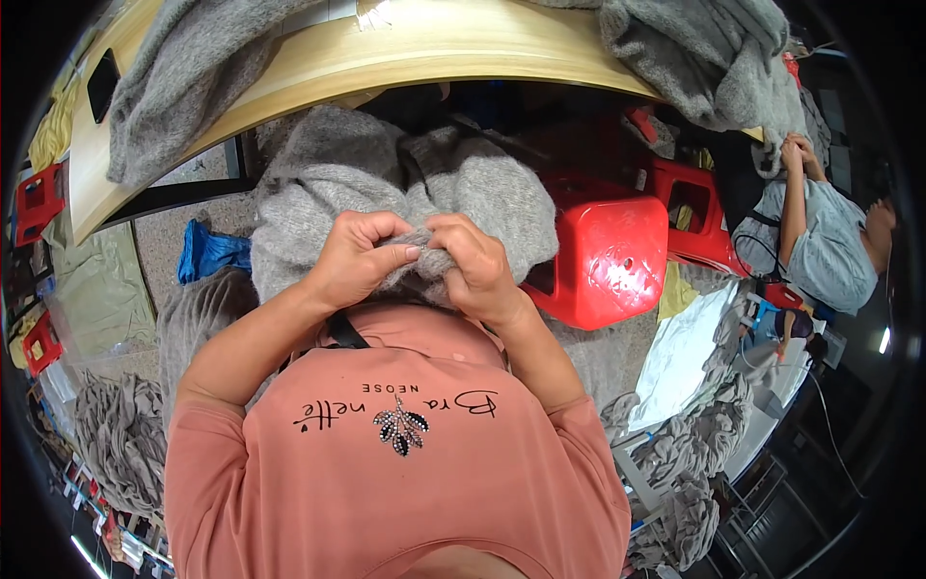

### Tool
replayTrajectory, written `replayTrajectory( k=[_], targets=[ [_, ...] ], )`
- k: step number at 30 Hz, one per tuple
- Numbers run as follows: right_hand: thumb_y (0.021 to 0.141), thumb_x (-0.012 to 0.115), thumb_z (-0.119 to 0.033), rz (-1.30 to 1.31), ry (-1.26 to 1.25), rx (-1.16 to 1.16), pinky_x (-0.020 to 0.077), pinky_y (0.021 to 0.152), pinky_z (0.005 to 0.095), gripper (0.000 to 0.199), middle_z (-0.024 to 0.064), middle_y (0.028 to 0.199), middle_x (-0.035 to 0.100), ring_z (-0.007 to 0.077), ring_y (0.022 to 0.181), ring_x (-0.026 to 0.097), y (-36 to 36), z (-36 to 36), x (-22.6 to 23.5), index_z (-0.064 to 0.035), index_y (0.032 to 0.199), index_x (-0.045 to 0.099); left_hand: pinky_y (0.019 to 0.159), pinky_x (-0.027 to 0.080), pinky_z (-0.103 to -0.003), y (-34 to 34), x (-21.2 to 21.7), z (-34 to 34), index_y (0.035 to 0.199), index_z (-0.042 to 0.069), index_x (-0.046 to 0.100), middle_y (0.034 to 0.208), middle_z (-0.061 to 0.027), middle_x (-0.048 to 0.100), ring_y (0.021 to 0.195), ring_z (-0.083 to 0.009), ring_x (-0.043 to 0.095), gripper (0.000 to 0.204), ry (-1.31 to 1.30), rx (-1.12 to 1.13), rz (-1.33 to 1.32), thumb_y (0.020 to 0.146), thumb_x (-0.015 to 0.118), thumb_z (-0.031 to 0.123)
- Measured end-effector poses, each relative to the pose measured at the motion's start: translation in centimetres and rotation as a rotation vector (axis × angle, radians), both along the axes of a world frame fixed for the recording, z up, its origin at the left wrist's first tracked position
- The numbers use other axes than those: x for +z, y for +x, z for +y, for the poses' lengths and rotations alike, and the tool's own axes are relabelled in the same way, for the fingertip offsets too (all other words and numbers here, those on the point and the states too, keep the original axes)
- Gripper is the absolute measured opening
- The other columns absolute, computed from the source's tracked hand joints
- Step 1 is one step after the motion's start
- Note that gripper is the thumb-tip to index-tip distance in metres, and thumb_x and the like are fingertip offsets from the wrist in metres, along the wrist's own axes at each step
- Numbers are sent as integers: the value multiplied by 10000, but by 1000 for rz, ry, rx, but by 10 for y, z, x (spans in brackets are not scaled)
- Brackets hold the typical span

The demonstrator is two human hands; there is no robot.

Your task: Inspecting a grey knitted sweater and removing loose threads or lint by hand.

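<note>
Grey fuzzy knitted garment (386, 183) is lying bunched in the person's lap, running up toward the pale wooden worktop (405, 48), a red plastic stool (603, 256) crowding its right. Both hands, left (357, 259) and right (473, 265), are pinching its near fold, wrists bent inward.

Bright, even light, sharp at centre; fisheye bends the edges, with a dark vignette around the rim.
</note>
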State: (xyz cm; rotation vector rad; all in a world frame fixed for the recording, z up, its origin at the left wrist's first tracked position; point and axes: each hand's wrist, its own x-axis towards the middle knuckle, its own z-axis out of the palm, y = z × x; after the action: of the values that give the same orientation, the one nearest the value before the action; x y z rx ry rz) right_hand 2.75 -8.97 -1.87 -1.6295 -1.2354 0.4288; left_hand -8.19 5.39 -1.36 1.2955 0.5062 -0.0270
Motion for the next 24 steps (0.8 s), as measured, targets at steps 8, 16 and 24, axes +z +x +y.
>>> replayTrajectory(
  k=[8,16,24],
  targets=[
    [580,400,124,100,68,-9,463,694,340,482,166,862,564,303,768,577,-3,11,-9,9,1042,471,525,392,-188,2,6,3,791,-7,629,650,31,575,608,-19,464,48,113,6,-24,751,632,20],
    [566,436,90,-15,-106,-117,473,581,344,384,161,771,581,315,646,587,-6,10,-3,-3,929,520,534,388,-186,2,-6,-2,762,-4,615,665,26,570,620,-24,461,26,111,154,-43,750,630,13],
    [538,453,66,-140,-123,-264,453,513,363,332,159,717,565,324,584,559,-19,12,-6,-4,851,537,529,390,-193,7,-4,-12,741,-3,597,642,6,565,608,-32,460,22,269,251,-115,748,617,-7]
  ],
)
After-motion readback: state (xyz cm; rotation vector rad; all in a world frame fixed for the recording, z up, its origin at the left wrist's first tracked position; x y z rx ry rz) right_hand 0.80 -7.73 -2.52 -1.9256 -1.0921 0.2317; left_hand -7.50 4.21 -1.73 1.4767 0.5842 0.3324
